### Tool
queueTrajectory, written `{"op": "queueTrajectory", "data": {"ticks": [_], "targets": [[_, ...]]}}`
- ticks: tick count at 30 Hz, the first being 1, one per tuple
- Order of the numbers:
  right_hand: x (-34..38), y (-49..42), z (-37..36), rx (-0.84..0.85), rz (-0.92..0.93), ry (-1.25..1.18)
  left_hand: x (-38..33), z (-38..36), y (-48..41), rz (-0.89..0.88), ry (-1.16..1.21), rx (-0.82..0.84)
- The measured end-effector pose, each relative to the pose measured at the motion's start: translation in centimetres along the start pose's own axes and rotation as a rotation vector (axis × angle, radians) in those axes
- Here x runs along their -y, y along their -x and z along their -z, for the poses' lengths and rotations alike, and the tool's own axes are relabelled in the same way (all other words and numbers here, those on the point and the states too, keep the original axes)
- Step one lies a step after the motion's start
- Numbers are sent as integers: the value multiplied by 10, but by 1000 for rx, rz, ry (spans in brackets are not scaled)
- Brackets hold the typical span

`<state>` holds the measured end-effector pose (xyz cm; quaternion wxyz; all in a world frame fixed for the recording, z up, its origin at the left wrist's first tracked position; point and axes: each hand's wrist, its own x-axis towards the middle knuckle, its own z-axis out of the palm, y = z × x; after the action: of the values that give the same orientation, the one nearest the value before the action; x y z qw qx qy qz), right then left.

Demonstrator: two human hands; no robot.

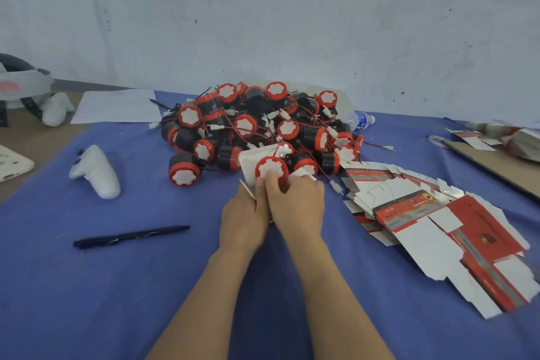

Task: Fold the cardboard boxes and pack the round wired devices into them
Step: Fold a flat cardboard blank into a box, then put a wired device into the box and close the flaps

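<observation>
- Round wired device, red-rimmed with a white toothed face, sits at the mouth of a partly folded cardboard box, at the near edge of the heap and just above both hands.
- right hand grips this device, its fingers curled against the red rim and the white face.
- left hand holds the box from the left and below, thumb pressed along a white flap; its other fingers are hidden under the card.
- The two hands touch each other, side by side, in the middle of the blue cloth that covers the table.
- Behind them lies the pile of devices, black bodies with red caps, red wires and white plugs tangled among them.
- To the right, near the right hand but apart from it, flat box blanks in red and white are fanned out on the cloth.
- A black pen lies to the left of the forearms.
- Farther left a white controller rests on the cloth.
- A sheet of paper lies at the far left edge of the cloth.
- A water bottle lies on its side just behind the pile, at its right end.
- A brown cardboard sheet lies at the far right.
</observation>
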<state>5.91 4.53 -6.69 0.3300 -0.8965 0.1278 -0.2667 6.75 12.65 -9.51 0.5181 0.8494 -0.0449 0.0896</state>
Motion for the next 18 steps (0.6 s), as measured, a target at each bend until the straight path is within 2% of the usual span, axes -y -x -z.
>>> {"op": "queueTrajectory", "data": {"ticks": [3, 7, 12, 16, 18], "targets": [[-5, -2, 4, 3, -15, -11, 2, -2, -4, -6, -10, 11], [-6, -2, 9, 13, -38, -185, 6, -6, -8, -2, -10, -1], [-8, -3, 11, -46, 13, 44, 10, -7, -8, 25, 57, -14], [-11, -4, 12, -20, 13, -73, 11, -8, -9, 7, 39, -2], [-12, -4, 10, 23, 52, -58, 10, -7, -9, 37, 73, -7]]}}
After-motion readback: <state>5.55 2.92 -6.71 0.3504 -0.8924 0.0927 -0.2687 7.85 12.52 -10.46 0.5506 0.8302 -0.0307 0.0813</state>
